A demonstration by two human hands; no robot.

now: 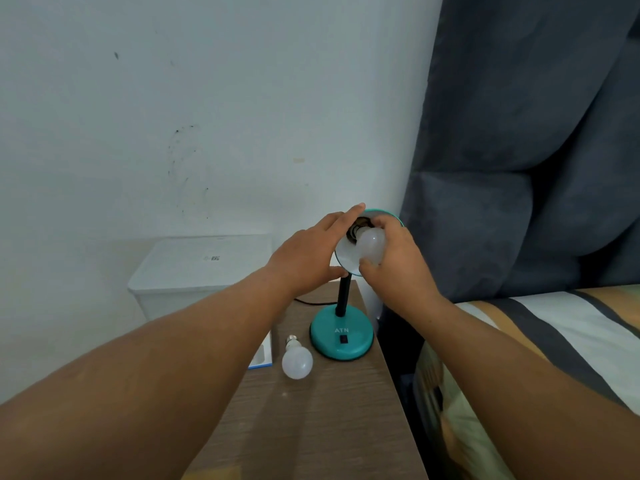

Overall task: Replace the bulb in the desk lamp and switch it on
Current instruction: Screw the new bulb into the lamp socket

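1. Nearest: both forearms are reaching fwd over the wood surface (322,420), w/ a striped bed (554,334) lying along its right edge.
2. A spare bulb (297,362) is lying on its side on the surface, screw cap pointing away, just left of the lamp base (341,336). Prob. parked there to keep it out of the way but within reach; can't tell if it's the old one or the new one.
3. A white-and-blue box (262,356) is peeking out from under the left forearm, next to that bulb. Likely the bulb carton, but no print readable.
4. The base is sitting near the surface's right edge; white letters "ATN" are showing on it, w/ a dark rocker switch (343,339) below them, facing the person so it's easy to press later.
5. Left hand (311,252) is cupping the shade (346,258) rim, fingers spread along it, thumb under — steadying the head against twisting, I'd say.
6. Right hand (394,261) is holding the 2nd bulb (371,244), fingers wrapped round the globe, cap at the socket inside the shade. Screwing in or out — can't tell.
7. Farther back: a white bin (194,271) w/ a small unreadable mark on the lid, a wall, and a grey headboard (519,168).
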